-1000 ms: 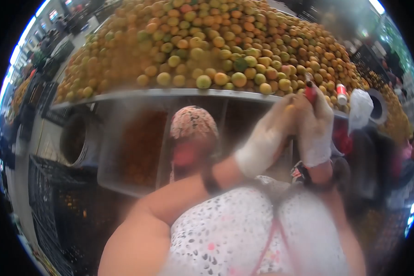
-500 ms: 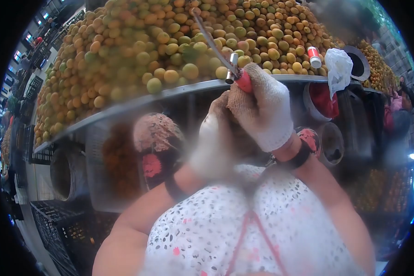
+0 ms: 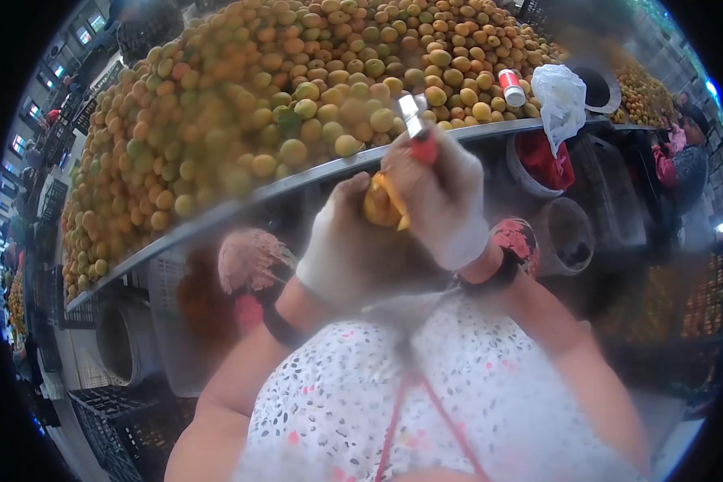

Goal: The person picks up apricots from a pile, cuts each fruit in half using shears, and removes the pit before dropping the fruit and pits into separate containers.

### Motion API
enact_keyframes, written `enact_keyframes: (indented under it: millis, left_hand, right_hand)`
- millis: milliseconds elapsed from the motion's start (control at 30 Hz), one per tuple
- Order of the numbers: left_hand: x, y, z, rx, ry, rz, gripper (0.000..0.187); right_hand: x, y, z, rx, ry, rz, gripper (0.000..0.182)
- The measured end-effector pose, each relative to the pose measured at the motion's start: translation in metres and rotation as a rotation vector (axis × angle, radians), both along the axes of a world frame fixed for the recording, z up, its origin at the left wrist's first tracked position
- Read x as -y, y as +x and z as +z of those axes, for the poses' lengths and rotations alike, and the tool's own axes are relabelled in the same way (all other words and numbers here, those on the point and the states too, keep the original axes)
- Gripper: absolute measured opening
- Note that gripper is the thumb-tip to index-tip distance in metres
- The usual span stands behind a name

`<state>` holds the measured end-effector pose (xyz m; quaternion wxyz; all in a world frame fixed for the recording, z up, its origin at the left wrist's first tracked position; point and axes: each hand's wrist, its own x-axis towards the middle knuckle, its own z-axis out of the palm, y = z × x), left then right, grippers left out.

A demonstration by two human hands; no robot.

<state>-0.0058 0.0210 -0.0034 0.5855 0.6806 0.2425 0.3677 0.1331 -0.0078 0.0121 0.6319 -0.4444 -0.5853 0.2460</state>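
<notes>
Nearest the camera is the person's white speckled top with a red cord running down it, both forearms rising from it, each with a dark wristband. The left hand, gloved in white, is wrapped around an orange fruit, which sits between the two hands at chest height, just below the table rim. The right hand, also gloved, is closed around the red handle of a knife; its short blade now points up and slightly left. Half a second ago the knife was lifted high, with a long dark strip trailing off the blade across the heap; that strip is gone from view, and the hands have dropped and drawn together so that bright flesh or peel shows at the fruit's right side. To judge by this, one cut has finished and the hands are closing in for another. Just behind runs the metal edge of the table, piled with a great heap of oranges. On the rim further right stand a red-and-white can and a white plastic bag, with a red bucket below.
</notes>
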Motion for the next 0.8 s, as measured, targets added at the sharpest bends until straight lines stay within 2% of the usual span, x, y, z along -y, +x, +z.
enact_keyframes:
  millis: [33,67,100,167,200,233,300,367,400,467,567,600,667,700,767,800]
  left_hand:
    - [-0.003,0.001,-0.002,0.080,-0.184,0.017,0.021]
    - [-0.004,0.001,-0.005,0.156,-0.376,0.029,0.027]
    - [-0.004,0.001,-0.010,0.230,-0.571,0.042,0.033]
    - [-0.009,-0.002,-0.018,0.599,-1.091,-0.156,0.041]
    - [-0.007,-0.004,-0.017,0.599,-1.091,-0.166,0.041]
    - [-0.005,-0.006,-0.016,0.619,-1.074,-0.223,0.038]
    - [0.001,-0.009,-0.012,0.659,-1.037,-0.334,0.035]
    - [0.004,-0.013,-0.008,0.584,-0.959,-0.305,0.036]
    - [0.004,-0.014,-0.007,0.508,-0.882,-0.272,0.037]
    - [0.005,-0.013,-0.005,0.559,-0.954,-0.299,0.039]
    - [0.011,-0.012,0.000,0.578,-0.974,-0.178,0.040]
    - [0.014,-0.011,0.000,0.287,-0.609,-0.044,0.041]
    - [0.012,-0.014,-0.002,-0.005,-0.240,0.091,0.043]
    - [0.008,-0.015,-0.005,-0.016,-0.274,0.060,0.045]
    - [0.001,-0.014,-0.008,-0.025,-0.310,0.032,0.048]
    - [-0.001,-0.013,-0.009,0.269,-0.633,-0.102,0.047]
  right_hand:
    - [0.002,0.007,0.000,-0.145,-0.125,0.001,0.016]
    - [0.003,0.012,-0.004,-0.155,-0.127,-0.008,0.016]
    - [0.002,0.018,-0.011,0.148,0.060,-0.188,0.015]
    - [0.002,0.029,-0.022,0.568,0.225,-0.397,0.020]
    - [0.002,0.034,-0.027,0.750,0.320,-0.532,0.025]
    - [-0.001,0.031,-0.032,0.266,0.071,-0.366,0.028]
    - [0.000,0.031,-0.032,-0.211,-0.166,-0.187,0.031]
    - [0.010,0.024,-0.009,-1.052,-0.448,0.124,0.030]
    - [0.010,0.026,-0.009,-1.049,-0.443,0.126,0.030]
    - [0.010,0.029,-0.010,-1.065,-0.466,0.245,0.030]
    - [0.014,0.022,-0.005,-0.952,-0.480,0.131,0.028]
    - [0.015,0.017,-0.003,-0.953,-0.483,0.137,0.028]
    - [0.013,0.008,0.000,-0.634,-0.283,-0.099,0.023]
    - [0.011,0.008,-0.002,-0.636,-0.285,-0.095,0.023]
    - [0.006,0.011,-0.007,-0.304,-0.159,-0.203,0.014]
    - [0.005,0.009,-0.006,-0.304,-0.161,-0.198,0.014]
